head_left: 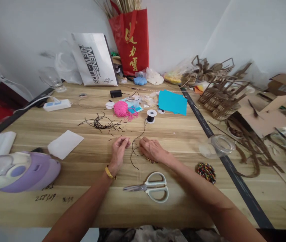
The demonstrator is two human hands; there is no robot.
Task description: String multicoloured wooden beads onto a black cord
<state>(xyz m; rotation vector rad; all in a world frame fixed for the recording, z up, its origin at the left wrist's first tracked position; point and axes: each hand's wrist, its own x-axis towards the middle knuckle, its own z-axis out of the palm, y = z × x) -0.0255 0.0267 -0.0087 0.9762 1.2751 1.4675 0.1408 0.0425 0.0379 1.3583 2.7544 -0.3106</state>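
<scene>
My left hand [120, 148] is above the table with thumb and fingertips pinched together; whatever they hold is too small to make out. Facing it, my right hand [153, 149] has its fingers curled closed on a thin black cord [132, 148]. That cord comes down from a white spool [151, 116] wound with black, loops between my hands, and one end trails on the wood. Partly beneath my right hand lie small brown beads [150, 160]. Scissors [149, 187] with white handles rest nearer me, blades to the left.
Cut black cords [102, 122] and snippets lie behind my left hand, near pink yarn [121, 109] and blue sheets [172, 102]. Colourful strung beads [206, 173] sit by my right forearm. A purple-white appliance [32, 171] and white paper [65, 144] are left; woven brown baskets [220, 101] right.
</scene>
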